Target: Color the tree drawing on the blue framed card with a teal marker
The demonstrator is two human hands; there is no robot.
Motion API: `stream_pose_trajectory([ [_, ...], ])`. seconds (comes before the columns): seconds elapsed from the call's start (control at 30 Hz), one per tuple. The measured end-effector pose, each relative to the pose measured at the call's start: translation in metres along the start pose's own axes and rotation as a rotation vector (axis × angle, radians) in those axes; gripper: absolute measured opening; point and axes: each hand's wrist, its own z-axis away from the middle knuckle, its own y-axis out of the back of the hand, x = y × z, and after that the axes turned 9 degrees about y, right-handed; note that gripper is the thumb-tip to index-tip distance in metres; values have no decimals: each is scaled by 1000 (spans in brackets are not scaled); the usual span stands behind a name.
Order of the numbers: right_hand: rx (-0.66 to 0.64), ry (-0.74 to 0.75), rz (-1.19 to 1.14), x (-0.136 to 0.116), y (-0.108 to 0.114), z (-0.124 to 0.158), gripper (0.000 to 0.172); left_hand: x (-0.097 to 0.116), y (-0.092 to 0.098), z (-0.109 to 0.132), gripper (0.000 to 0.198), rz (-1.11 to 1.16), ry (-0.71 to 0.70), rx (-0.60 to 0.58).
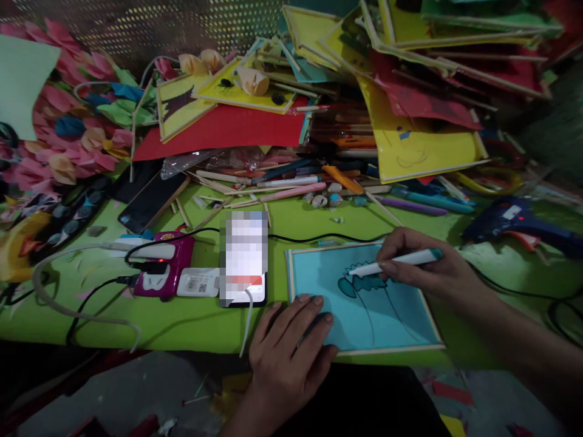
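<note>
A white marker [405, 260] with a teal cap end is pinched in my right hand [419, 261]. Its tip meets a dark teal drawing [371, 283] with a zigzag edge and long curved lines. The drawing is on a sheet of blue paper [319, 273] framed with thin wooden sticks. My left hand [291, 346] lies over the lower left corner of the sheet, fingers stretched out. Just left of the sheet sits a lit phone [243, 255], its screen blurred out.
Left of the phone are a purple power strip [182, 261] with cables and a dark phone [152, 200]. A blue glue gun [523, 227] lies at right. Pens, sticks and framed coloured papers [419, 145] pile up behind, with pink paper flowers [59, 139] at left.
</note>
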Motion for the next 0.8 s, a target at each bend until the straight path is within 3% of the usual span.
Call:
stream_pose_trajectory([
  [0.8, -10, 16, 46, 0, -2, 0, 26, 0, 0, 0, 24, 14, 7, 1],
])
